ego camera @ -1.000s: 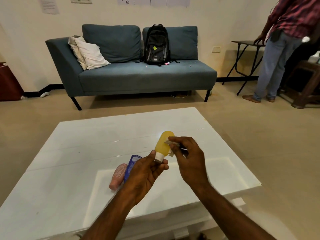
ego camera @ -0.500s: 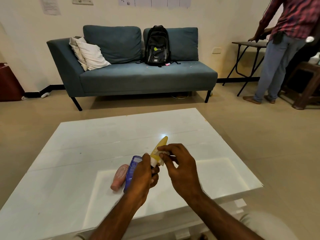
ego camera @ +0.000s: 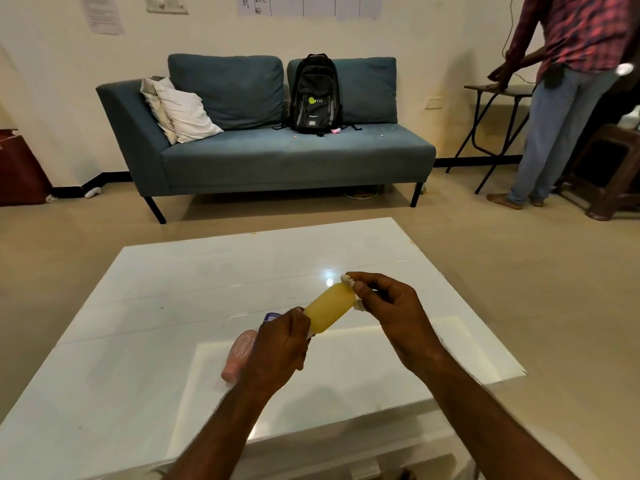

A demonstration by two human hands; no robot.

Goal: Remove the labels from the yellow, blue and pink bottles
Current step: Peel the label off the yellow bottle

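room: sofa [ego camera: 277, 147] behind, white table [ego camera: 173, 306] in front | yellow bottle [ego camera: 327, 311] is held tilted above the table, cap end gripped by left hand [ego camera: 277, 351], likely to steady it | right hand [ego camera: 391, 313] is pinched on crumpled label [ego camera: 348, 279] at the far end, seemingly for peeling | pink bottle [ego camera: 240, 355] is lying on the table, label on | blue bottle [ego camera: 270, 317] mostly hidden

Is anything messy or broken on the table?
Nothing looks spilled or broken. The pink bottle just lies on its side on the white table, and a crumpled bit of label sits pinched in the right hand.
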